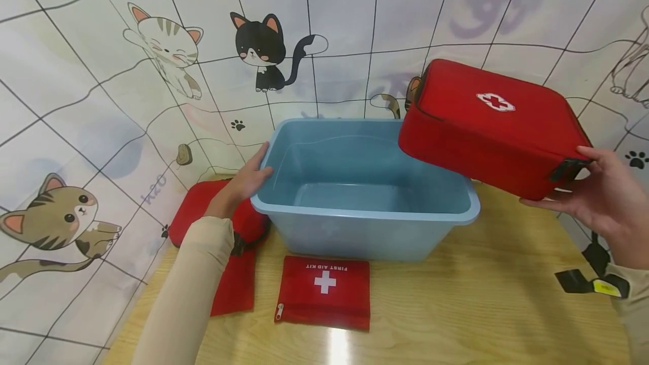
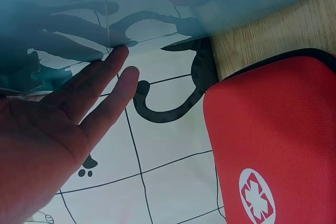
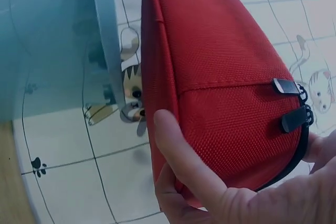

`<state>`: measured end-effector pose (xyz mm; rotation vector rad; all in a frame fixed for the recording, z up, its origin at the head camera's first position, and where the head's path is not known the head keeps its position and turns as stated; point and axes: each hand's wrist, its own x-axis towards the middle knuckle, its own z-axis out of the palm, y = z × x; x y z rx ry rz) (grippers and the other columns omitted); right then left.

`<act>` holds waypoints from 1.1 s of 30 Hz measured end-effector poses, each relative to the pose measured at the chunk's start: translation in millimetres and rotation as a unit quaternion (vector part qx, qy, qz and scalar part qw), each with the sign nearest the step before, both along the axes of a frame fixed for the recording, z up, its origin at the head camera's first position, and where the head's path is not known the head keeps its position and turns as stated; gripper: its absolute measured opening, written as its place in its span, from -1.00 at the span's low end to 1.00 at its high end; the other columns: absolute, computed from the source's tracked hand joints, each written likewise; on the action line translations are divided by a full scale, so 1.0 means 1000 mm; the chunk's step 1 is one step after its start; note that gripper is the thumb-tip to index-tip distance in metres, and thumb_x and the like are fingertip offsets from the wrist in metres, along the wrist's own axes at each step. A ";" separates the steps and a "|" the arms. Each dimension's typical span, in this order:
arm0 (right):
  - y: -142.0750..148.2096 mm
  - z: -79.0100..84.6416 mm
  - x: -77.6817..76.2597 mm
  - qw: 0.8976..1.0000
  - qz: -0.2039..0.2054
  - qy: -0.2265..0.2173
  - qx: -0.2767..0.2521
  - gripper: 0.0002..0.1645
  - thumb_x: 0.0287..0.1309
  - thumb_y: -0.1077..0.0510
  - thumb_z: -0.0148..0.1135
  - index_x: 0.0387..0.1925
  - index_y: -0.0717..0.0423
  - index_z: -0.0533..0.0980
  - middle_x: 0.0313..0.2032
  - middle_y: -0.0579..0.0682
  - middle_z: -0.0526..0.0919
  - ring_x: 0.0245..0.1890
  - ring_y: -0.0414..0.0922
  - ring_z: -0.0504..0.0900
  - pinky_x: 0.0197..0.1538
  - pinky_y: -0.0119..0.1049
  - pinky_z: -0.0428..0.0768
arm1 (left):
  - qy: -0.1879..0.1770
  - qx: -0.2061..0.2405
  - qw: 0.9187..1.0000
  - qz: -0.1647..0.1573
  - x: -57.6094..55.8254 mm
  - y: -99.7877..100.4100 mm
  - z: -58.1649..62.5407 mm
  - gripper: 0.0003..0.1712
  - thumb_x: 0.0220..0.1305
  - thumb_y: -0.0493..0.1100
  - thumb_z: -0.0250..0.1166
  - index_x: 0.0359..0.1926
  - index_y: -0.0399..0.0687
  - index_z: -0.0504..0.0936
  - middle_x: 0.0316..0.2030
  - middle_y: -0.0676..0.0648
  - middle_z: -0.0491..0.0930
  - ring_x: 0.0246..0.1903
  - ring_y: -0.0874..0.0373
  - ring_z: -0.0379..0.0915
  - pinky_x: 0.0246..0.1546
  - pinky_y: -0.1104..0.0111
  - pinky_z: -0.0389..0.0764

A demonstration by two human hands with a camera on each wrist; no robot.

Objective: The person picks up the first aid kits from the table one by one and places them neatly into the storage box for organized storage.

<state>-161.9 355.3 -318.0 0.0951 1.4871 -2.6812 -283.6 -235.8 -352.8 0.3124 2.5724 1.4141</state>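
My right hand (image 1: pixel 600 199) grips one end of a red zippered first aid bag (image 1: pixel 499 120), holding it tilted in the air over the right end of a light blue plastic tub (image 1: pixel 350 238). In the right wrist view, the right thumb and fingers clasp the bag's end below two black zipper pulls (image 3: pixel 294 119). At the tub's left rim is my left hand (image 1: pixel 248 176), its thumb over the rim and its other fingers along the outside. The left wrist view shows two of those fingers (image 2: pixel 107 95) stretched out against the tub's wall.
Left of the tub lies another red first aid case (image 1: pixel 198 201), partly under my left arm, with a red pouch (image 1: pixel 235 286) in front. A flat red first aid pouch (image 1: pixel 324 297) lies before the tub on the wooden table (image 1: pixel 471 308). Cat-patterned sheeting (image 1: pixel 345 27) stands behind.
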 end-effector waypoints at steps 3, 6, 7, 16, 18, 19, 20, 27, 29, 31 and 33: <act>-0.007 0.003 0.002 1.000 0.014 0.002 0.009 -0.55 0.54 0.07 -0.13 0.32 -0.44 0.32 0.11 -0.11 0.40 -0.10 0.06 0.54 -0.12 0.44 0.50 | 0.001 0.001 1.000 0.000 0.001 0.000 0.001 -0.10 0.48 -0.17 -0.01 0.59 0.22 -0.37 0.55 -0.17 -0.10 0.46 -0.30 -0.04 0.27 -0.24 0.26; -0.015 0.008 0.003 0.999 0.027 -0.007 0.022 -0.55 0.53 0.06 -0.12 0.32 -0.45 0.30 0.10 -0.06 0.39 -0.11 0.09 0.57 -0.10 0.44 0.49 | 0.001 -0.001 1.000 -0.001 0.001 0.000 0.002 -0.11 0.48 -0.17 -0.02 0.59 0.22 -0.37 0.56 -0.17 -0.10 0.47 -0.29 -0.04 0.29 -0.24 0.25; -0.019 0.010 0.003 0.999 0.032 -0.012 0.029 -0.55 0.53 0.05 -0.11 0.32 -0.45 0.29 0.10 -0.05 0.39 -0.10 0.09 0.57 -0.09 0.44 0.49 | 0.002 -0.002 1.000 -0.003 0.001 0.000 0.002 -0.11 0.48 -0.17 -0.03 0.59 0.21 -0.37 0.56 -0.18 -0.11 0.47 -0.30 -0.05 0.29 -0.25 0.24; -0.055 0.018 -0.001 0.992 0.084 -0.028 0.085 -0.50 0.53 -0.03 -0.14 0.38 -0.38 0.05 0.11 -0.03 0.38 -0.02 0.05 0.55 -0.07 0.36 0.54 | -0.007 -0.007 1.000 -0.001 0.001 -0.002 0.002 -0.10 0.49 -0.15 -0.01 0.58 0.21 -0.39 0.57 -0.13 -0.17 0.48 -0.29 -0.10 0.29 -0.24 0.24; -0.064 0.019 -0.002 0.990 0.088 -0.030 0.108 -0.49 0.52 -0.06 -0.12 0.39 -0.39 0.03 0.12 -0.04 0.36 -0.03 0.03 0.57 -0.08 0.34 0.56 | -0.005 -0.004 1.000 -0.004 0.001 -0.002 0.002 -0.10 0.49 -0.15 0.00 0.58 0.23 -0.39 0.57 -0.12 -0.18 0.49 -0.28 -0.11 0.29 -0.23 0.24; -0.068 0.020 -0.003 0.988 0.092 -0.029 0.118 -0.48 0.52 -0.07 -0.12 0.40 -0.39 0.03 0.13 -0.03 0.35 -0.02 0.03 0.57 -0.09 0.34 0.56 | -0.004 -0.003 1.000 -0.005 0.001 -0.002 0.001 -0.10 0.50 -0.15 0.00 0.58 0.22 -0.39 0.57 -0.12 -0.18 0.49 -0.28 -0.11 0.30 -0.23 0.24; -0.071 0.019 -0.003 0.987 0.099 -0.025 0.121 -0.46 0.53 -0.07 -0.13 0.41 -0.39 0.01 0.15 -0.02 0.31 -0.02 0.03 0.56 -0.09 0.34 0.56 | -0.002 -0.002 1.000 -0.007 0.001 -0.002 0.001 -0.11 0.50 -0.16 -0.01 0.58 0.21 -0.38 0.57 -0.13 -0.17 0.48 -0.28 -0.11 0.30 -0.24 0.23; -0.090 0.021 -0.008 0.982 0.121 -0.011 0.141 -0.47 0.53 -0.09 -0.16 0.42 -0.32 0.02 0.20 0.04 0.17 0.00 0.03 0.52 -0.11 0.27 0.61 | 0.010 -0.008 1.000 -0.009 0.002 0.000 0.001 -0.14 0.50 -0.17 -0.05 0.59 0.15 -0.36 0.57 -0.18 -0.17 0.47 -0.30 -0.08 0.32 -0.24 0.19; -0.095 0.022 -0.008 0.979 0.122 -0.009 0.160 -0.44 0.53 -0.10 -0.16 0.44 -0.30 0.00 0.21 0.03 0.15 0.02 0.04 0.49 -0.10 0.24 0.63 | 0.014 -0.009 1.000 -0.011 0.002 0.000 0.001 -0.14 0.50 -0.18 -0.05 0.59 0.12 -0.36 0.57 -0.19 -0.17 0.47 -0.31 -0.08 0.33 -0.23 0.18; -0.099 0.023 -0.009 0.977 0.122 -0.009 0.175 -0.45 0.53 -0.11 -0.15 0.43 -0.29 0.01 0.21 0.02 0.14 0.05 0.06 0.45 -0.09 0.23 0.63 | 0.009 -0.007 1.000 -0.014 0.005 0.002 0.006 -0.14 0.49 -0.21 -0.06 0.59 0.05 -0.36 0.56 -0.22 -0.18 0.47 -0.32 -0.09 0.33 -0.23 0.18; -0.105 0.024 -0.009 0.975 0.120 -0.012 0.189 -0.43 0.52 -0.12 -0.15 0.44 -0.28 0.00 0.21 0.02 0.14 0.09 0.11 0.37 -0.08 0.22 0.63 | 0.006 -0.006 1.000 -0.015 0.008 0.003 0.011 -0.15 0.49 -0.23 -0.07 0.58 0.00 -0.36 0.56 -0.24 -0.19 0.47 -0.33 -0.10 0.34 -0.23 0.17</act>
